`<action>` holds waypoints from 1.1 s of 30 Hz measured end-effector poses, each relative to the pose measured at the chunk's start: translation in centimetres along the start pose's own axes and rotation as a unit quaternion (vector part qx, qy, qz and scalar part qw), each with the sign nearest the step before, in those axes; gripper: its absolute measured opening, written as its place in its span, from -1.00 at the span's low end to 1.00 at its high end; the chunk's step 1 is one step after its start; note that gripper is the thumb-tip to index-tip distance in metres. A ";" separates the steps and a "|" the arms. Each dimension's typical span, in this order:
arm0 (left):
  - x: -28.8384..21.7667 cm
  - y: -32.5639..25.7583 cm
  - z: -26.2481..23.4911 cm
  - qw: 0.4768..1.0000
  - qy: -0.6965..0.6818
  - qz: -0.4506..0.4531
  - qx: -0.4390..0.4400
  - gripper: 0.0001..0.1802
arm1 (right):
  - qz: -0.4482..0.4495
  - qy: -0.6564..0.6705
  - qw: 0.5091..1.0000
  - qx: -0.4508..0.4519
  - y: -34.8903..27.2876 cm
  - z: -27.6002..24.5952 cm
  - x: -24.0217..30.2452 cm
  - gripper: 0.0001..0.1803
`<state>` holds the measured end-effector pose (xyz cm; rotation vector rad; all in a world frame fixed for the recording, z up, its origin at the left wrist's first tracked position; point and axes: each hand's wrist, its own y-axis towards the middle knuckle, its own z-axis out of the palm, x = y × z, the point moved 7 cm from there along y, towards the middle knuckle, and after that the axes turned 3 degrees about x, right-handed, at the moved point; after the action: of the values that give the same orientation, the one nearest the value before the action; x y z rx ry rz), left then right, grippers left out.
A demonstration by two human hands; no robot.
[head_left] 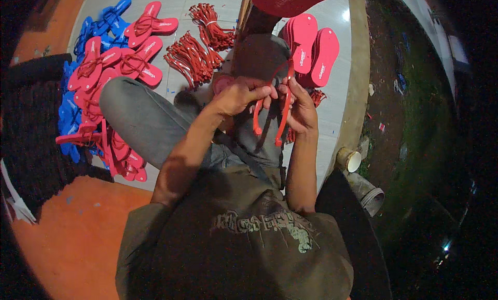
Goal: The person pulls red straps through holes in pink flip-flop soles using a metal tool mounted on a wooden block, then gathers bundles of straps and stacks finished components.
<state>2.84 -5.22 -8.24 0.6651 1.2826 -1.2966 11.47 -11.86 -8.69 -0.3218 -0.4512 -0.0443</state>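
Observation:
My left hand (239, 95) and my right hand (300, 108) meet above my knees, both gripping a red Y-shaped sandal strap (282, 118). Its two legs hang down between my hands, ending in small knobs. The strap's upper part loops over a dark sandal sole (259, 53) resting on my knee, partly hidden by my fingers. My grey trouser leg (140, 116) stretches to the left below my hands.
Bundles of loose red straps (194, 51) lie on the tiled floor ahead. Finished red sandals (119, 61) and blue sandals (109, 22) are piled at the left. Bare red soles (314, 51) are stacked at the right. A concrete kerb (358, 66) and pipe ends (350, 160) border the right side.

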 end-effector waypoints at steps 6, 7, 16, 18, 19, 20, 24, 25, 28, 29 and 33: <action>0.0 0.1 1.4 0.994 -0.035 0.093 0.036 -0.63 | -0.035 -0.064 0.997 -0.030 0.1 1.3 0.2 -0.79; 0.2 0.2 1.4 0.994 -0.041 0.093 0.038 -0.63 | -0.033 -0.067 0.997 -0.018 0.1 1.4 0.2 -0.78; -0.1 -0.2 1.4 0.999 -0.007 0.046 0.012 -0.63 | -0.029 -0.080 0.996 -0.034 0.2 1.3 -0.2 -0.75; 0.1 -0.6 0.9 0.995 0.094 -0.026 -0.004 -0.64 | -0.051 -0.287 0.951 -0.101 -0.3 0.7 0.8 -0.70; -0.3 -0.5 1.4 0.991 0.130 -0.016 0.030 -0.64 | -0.061 -0.386 0.911 -0.133 -0.8 0.7 1.2 -0.65; -0.5 -0.7 1.7 0.984 0.166 -0.007 0.059 -0.64 | -0.033 -0.380 0.910 -0.162 -1.4 1.8 1.3 -0.57; 0.8 -1.7 -2.8 0.920 0.367 0.095 -0.104 -0.73 | -0.033 -0.483 0.852 -0.199 -3.6 1.2 4.1 -0.69; 1.3 -2.9 -4.2 0.848 0.462 0.168 -0.198 -0.75 | -0.027 -0.512 0.832 -0.213 -4.3 1.0 4.9 -0.71; 9.9 -4.5 -3.8 0.798 0.575 -0.054 -0.174 -0.81 | -0.007 -0.528 0.820 -0.221 -5.1 0.8 4.0 -0.76; 11.6 -4.4 -3.2 0.794 0.568 -0.063 -0.205 -0.82 | 0.004 -0.525 0.822 -0.221 -5.4 0.9 3.2 -0.77; 17.4 -0.8 -2.6 0.747 0.617 -0.072 -0.238 -0.79 | -0.026 -0.560 0.782 -0.273 -6.0 1.0 2.6 -0.77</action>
<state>-2.21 -8.50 -24.75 1.1087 2.6611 -0.4341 12.71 -17.13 -4.97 -0.9183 -1.6591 -0.0320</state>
